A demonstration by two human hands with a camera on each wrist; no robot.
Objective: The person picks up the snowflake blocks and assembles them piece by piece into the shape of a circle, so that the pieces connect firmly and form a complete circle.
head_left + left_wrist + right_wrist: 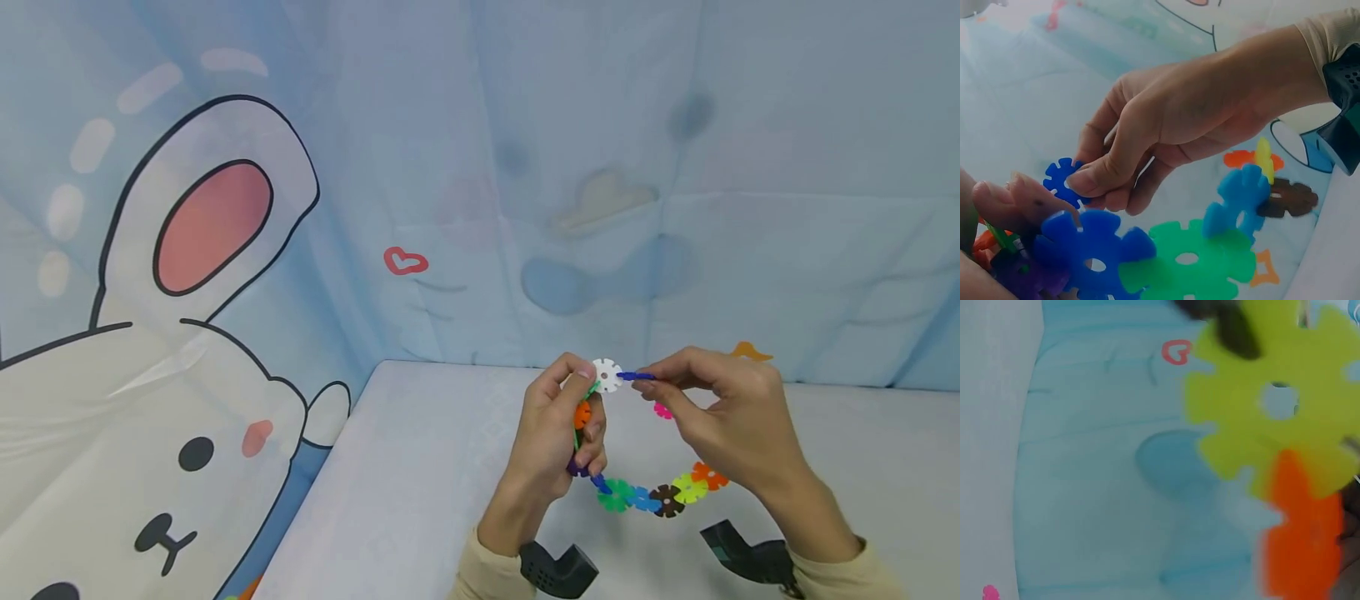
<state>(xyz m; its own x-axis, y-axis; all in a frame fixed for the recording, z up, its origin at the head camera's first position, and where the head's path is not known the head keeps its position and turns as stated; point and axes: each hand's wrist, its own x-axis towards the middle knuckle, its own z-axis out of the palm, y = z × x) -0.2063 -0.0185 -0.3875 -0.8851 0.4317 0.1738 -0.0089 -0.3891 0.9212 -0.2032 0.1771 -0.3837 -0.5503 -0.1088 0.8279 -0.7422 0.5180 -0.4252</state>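
Note:
My left hand (558, 425) grips a chain of slotted snowflake discs, with a white disc (607, 376) at its upper end by the thumb. Between thumb and fingers my right hand (723, 408) pinches a blue snowflake disc (636, 376), seen edge-on against the white disc's rim. Below the left fingers, the chain curves right through a green disc (617, 496), a light blue disc (642, 499), a brown disc (667, 500), a yellow disc (1235, 406) and an orange disc (1304, 544). Within the left hand, an orange disc (582, 414) and a purple disc (1029, 272) are partly hidden.
A pink disc (663, 410) shows beyond the right fingers. The white table (420, 467) stretches out under both hands. Behind it hangs a blue printed cloth (480, 150), with a large cartoon rabbit at left. Each wrist wears a black camera mount (558, 571).

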